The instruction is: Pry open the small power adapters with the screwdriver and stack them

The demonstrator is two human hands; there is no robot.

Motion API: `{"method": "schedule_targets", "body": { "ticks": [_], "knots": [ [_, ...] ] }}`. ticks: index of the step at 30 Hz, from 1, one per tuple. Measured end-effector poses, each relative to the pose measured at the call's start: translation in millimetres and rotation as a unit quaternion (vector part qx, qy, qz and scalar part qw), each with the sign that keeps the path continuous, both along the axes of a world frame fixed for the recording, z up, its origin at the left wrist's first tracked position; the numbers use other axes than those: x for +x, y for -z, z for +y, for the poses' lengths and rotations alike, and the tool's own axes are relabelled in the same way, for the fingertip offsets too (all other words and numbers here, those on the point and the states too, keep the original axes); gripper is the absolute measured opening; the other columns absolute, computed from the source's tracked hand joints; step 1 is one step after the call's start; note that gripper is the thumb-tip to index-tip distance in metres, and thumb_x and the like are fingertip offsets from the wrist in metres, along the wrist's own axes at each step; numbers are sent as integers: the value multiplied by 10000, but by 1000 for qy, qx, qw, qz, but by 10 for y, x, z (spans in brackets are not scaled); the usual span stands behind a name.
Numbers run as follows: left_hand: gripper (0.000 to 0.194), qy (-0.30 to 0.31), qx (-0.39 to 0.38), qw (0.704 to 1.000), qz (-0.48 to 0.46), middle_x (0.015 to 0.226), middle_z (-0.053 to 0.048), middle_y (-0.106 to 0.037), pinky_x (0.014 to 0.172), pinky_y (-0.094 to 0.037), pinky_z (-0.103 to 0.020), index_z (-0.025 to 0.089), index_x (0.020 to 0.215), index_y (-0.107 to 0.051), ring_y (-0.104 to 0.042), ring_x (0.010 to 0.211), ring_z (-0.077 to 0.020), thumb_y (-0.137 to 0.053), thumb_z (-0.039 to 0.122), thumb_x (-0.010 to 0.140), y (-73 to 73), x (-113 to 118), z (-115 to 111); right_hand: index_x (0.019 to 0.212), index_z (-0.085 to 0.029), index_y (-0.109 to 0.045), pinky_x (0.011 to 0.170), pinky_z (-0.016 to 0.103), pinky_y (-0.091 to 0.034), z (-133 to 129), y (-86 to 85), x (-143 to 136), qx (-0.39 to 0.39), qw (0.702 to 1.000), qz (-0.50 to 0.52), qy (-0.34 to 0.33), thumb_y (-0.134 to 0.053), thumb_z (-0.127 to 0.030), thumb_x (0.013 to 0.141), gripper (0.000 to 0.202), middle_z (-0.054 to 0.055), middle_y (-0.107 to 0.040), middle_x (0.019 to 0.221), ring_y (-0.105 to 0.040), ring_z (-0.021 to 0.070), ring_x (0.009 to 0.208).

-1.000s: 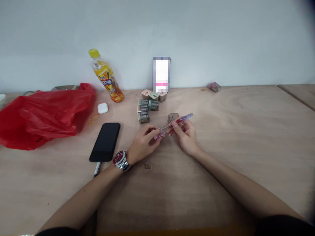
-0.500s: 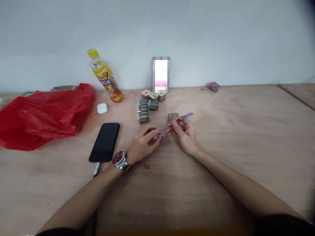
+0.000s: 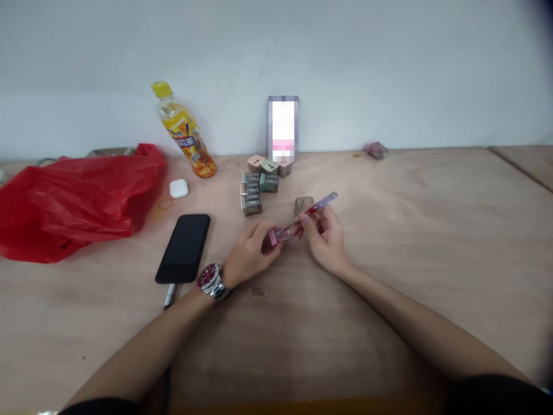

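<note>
Tabletop (image 3: 410, 230), frame centre: half-curled left hand (image 3: 249, 251) pinches pink part (image 3: 273, 237), apparently bracing it against screwdriver (image 3: 325, 201) gripped in closed right hand (image 3: 327, 243).

Left fingers (image 3: 275, 252) holding pink piece (image 3: 273, 237), right fingers (image 3: 307, 222) gripping screwdriver (image 3: 324, 202), boxes (image 3: 252, 205) beyond
</note>
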State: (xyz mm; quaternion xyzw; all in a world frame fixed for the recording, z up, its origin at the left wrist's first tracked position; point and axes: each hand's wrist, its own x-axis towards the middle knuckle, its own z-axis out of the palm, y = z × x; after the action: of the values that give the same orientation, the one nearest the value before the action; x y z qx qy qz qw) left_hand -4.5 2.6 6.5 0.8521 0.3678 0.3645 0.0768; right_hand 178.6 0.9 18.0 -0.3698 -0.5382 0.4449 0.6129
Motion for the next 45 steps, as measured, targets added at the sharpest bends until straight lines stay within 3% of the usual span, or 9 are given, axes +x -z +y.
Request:
{"method": "schedule_targets", "body": {
  "ticks": [9,13,20,25,28,34,41,45],
  "knots": [
    [323,11,5,1000,-8,1045,-86,-628,854,-543,-333,168,1162,-483,-639,974,-200,-617,217,872,22,-11,7,919,-232,-511,531,253,-516,6,47,-5,15,1000,-25,-5,-587,-317,918,114,-30,-608,703,-614,115,595],
    [337,14,0,1000,-4,1053,-84,-630,854,-542,-332,171,1177,-479,-642,976,-200,-618,210,872,29,-14,7,946,-221,-521,589,265,-521,6,35,24,31,995,-90,11,-575,-303,924,100,-17,-601,754,-613,118,640],
    [393,27,-8,1000,-3,1104,-99,-625,869,-546,-348,168,1224,-459,-636,1017,-212,-620,196,867,29,-12,17,1011,-210,-582,731,293,-542,45,-60,97,100,964,-242,-47,-566,-205,915,97,37,-695,935,-683,163,839],
    [383,33,2,999,1,1054,-89,-632,804,-566,-344,170,1208,-455,-653,955,-213,-617,206,862,20,-12,6,838,-185,-607,611,270,-488,74,-44,85,156,930,-331,13,-603,-252,902,93,15,-648,738,-608,139,659],
    [372,31,9,999,1,1039,-86,-633,794,-570,-351,174,1201,-451,-655,940,-215,-609,217,866,14,-9,8,804,-181,-597,588,265,-475,89,-30,77,164,927,-336,33,-637,-289,884,140,7,-627,704,-580,133,626],
    [403,26,-11,1000,-5,1080,-89,-627,822,-563,-355,177,1212,-451,-651,974,-215,-630,201,852,15,-9,12,957,-190,-640,755,288,-530,105,-28,116,153,938,-309,-41,-550,-190,926,95,43,-711,927,-671,162,843],
    [381,28,-7,1000,-4,1048,-94,-635,784,-573,-364,166,1191,-461,-659,935,-222,-630,216,853,30,-13,12,814,-181,-621,623,248,-491,107,-23,96,150,931,-332,2,-624,-251,890,104,10,-669,746,-609,127,659],
    [383,26,-9,1000,-6,1044,-88,-634,779,-575,-363,176,1193,-460,-660,926,-217,-631,231,855,34,-9,17,839,-182,-642,656,255,-509,120,-2,102,151,936,-317,3,-651,-261,874,88,16,-689,780,-634,136,693]
  ]
}}
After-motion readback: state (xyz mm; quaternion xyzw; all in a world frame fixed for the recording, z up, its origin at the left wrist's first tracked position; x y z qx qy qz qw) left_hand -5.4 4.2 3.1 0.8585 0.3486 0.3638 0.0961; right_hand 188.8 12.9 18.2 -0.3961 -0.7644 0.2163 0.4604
